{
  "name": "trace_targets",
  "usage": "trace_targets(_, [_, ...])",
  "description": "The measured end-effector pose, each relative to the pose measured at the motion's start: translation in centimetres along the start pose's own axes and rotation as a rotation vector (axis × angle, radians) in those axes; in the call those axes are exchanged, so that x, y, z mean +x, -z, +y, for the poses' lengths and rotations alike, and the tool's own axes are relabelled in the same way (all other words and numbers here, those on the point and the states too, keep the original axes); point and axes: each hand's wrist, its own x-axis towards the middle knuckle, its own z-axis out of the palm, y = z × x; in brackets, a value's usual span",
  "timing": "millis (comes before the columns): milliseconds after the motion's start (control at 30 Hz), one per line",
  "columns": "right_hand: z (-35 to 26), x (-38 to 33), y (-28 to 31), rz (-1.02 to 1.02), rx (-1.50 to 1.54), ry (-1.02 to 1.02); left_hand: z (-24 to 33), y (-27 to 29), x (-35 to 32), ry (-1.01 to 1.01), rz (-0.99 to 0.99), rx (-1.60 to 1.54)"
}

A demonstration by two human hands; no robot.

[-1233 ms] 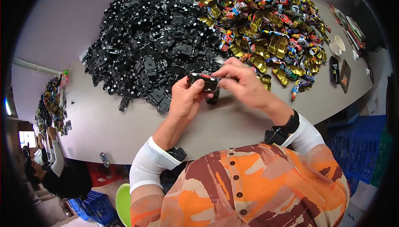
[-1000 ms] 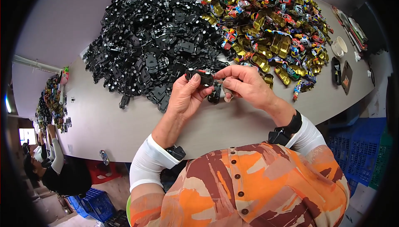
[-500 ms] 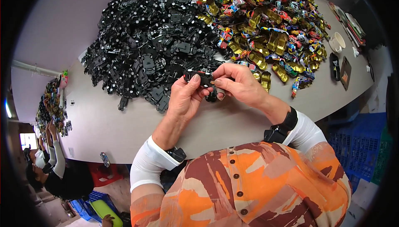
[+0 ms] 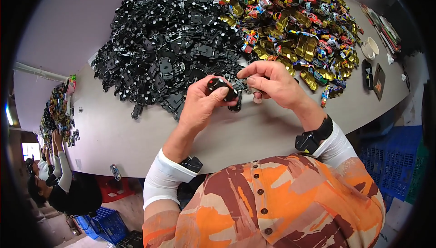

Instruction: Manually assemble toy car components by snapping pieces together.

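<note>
My left hand (image 4: 197, 105) is closed round a black toy car chassis (image 4: 217, 84) with small wheels, its thumb pressed on top. The chassis is tilted, with a red spot at its far end. To its right, my right hand (image 4: 279, 86) is held apart from it, fingers curled and thumb drawn in; anything between them is too small or hidden to name. A pale wrap covers one of its fingertips. Beside the left fingers another black chassis (image 4: 236, 105) shows partly. Beyond my hands lies a large heap of black chassis (image 4: 168, 48).
A heap of gold and multicoloured toy car bodies (image 4: 302, 30) adjoins it at the right. A white cup (image 4: 370, 48), a dark pouch (image 4: 367, 75) and a flat brown piece (image 4: 379, 82) lie far right. One toy car (image 4: 115, 172) sits by the left edge. People work (image 4: 59, 189) at left.
My right hand has drawn away from the chassis to the right. My left hand has tipped the chassis and still holds it. A green object at lower left is no longer in view.
</note>
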Motion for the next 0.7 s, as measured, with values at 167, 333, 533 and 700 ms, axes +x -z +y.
trace_targets(167, [0.3, 0.7, -0.7, -0.105, -0.025, -0.016, -0.7, 0.8, -0.2, 0.102, -0.176, 0.188])
trace_targets(333, [0.5, 0.4, -1.0, -0.095, -0.044, -0.030, -0.5, 0.1, -0.3, 0.119, -0.217, 0.230])
trace_targets(533, [0.3, 0.1, -0.8, -0.080, -0.094, -0.084, -0.7, 0.1, -0.2, 0.142, -0.205, 0.297])
trace_targets(700, [0.7, 0.7, -0.7, -0.083, -0.056, -0.102, -1.6, 0.8, 0.2, 0.093, -0.221, 0.289])
